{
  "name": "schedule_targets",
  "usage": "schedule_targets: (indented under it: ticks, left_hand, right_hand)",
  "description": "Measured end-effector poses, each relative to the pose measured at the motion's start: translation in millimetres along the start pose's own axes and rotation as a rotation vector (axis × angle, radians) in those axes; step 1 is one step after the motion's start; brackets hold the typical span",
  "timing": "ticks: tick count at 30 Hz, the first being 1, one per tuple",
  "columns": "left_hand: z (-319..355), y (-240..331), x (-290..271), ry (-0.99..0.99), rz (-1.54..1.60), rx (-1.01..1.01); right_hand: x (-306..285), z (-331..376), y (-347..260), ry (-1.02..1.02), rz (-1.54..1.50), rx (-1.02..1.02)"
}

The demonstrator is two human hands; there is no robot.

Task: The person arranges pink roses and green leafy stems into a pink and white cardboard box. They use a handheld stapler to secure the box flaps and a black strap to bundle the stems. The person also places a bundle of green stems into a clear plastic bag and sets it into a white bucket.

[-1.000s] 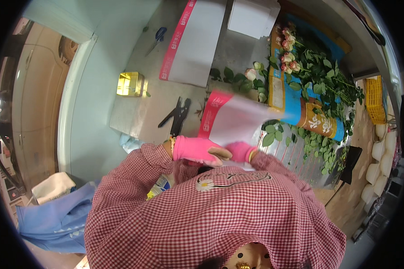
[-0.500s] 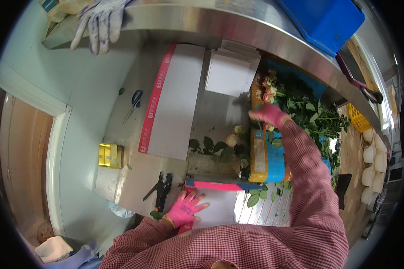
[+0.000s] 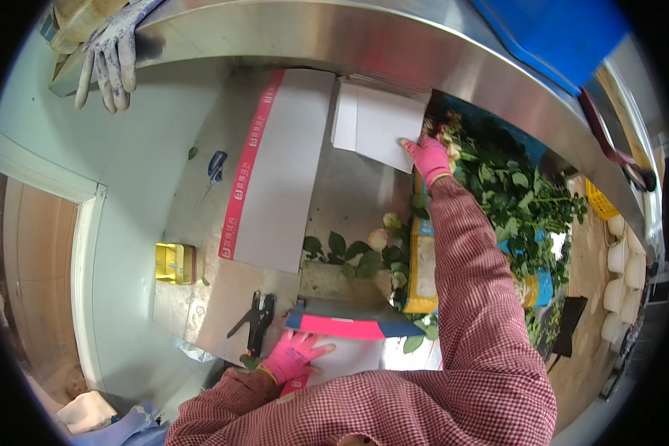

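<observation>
My right hand (image 3: 429, 157), in a pink glove, grips the right edge of a white cardboard sheet (image 3: 391, 123), thumb on top. That sheet lies askew on a stack of white sheets (image 3: 343, 119) at the back of the metal bench. My left hand (image 3: 296, 357), also pink-gloved, rests with fingers spread on a white sheet (image 3: 349, 358) at the bench's near edge. Just beyond it lies a pink and dark-blue strip (image 3: 349, 327). A black stapler-like plier tool (image 3: 256, 320) is left of that hand. Cut roses with green leaves (image 3: 509, 197) lie right of my right hand.
A long white sheet with a pink printed border (image 3: 279, 171) covers the left bench. Blue-handled scissors (image 3: 215, 167) and a yellow box (image 3: 175, 263) lie farther left. A pale rose (image 3: 377, 239) sits mid-bench. Overhead runs a metal shelf (image 3: 275, 37) holding a blue bin (image 3: 550, 37).
My right hand has moved from over the roses up and left to the sheet stack and taken hold of the top sheet, which is now askew. My left hand stays on its sheet.
</observation>
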State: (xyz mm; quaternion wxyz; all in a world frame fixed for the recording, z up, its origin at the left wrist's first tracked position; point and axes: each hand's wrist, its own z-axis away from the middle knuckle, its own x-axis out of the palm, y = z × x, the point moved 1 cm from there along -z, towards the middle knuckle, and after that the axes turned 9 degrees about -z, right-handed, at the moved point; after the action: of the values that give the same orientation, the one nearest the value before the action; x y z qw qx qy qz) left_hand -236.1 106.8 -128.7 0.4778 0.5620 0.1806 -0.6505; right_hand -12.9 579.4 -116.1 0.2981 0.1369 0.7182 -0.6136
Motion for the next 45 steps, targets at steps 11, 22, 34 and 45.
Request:
schedule_targets:
  ticks: [11, 22, 34, 45]
  left_hand:
    - [32.9, 9.2, 45.5, 0.26, 0.941, -0.254]
    - [54.4, 23.7, 84.4, 0.255, -0.006, -0.014]
    - [69.3, 28.9, 64.9, 0.301, -0.08, -0.08]
    - [10.6, -11.8, 0.8, 0.078, 0.107, -0.122]
  right_hand:
    - [-65.3, 430.0, -72.9, -0.767, 0.016, 0.402]
    - [-56.5, 477.2, -121.2, -0.706, 0.063, 0.043]
    - [68.9, 491.9, 40.4, -0.845, 0.468, -0.203]
    - [-72.9, 231.8, 53.4, -0.634, 0.902, 0.062]
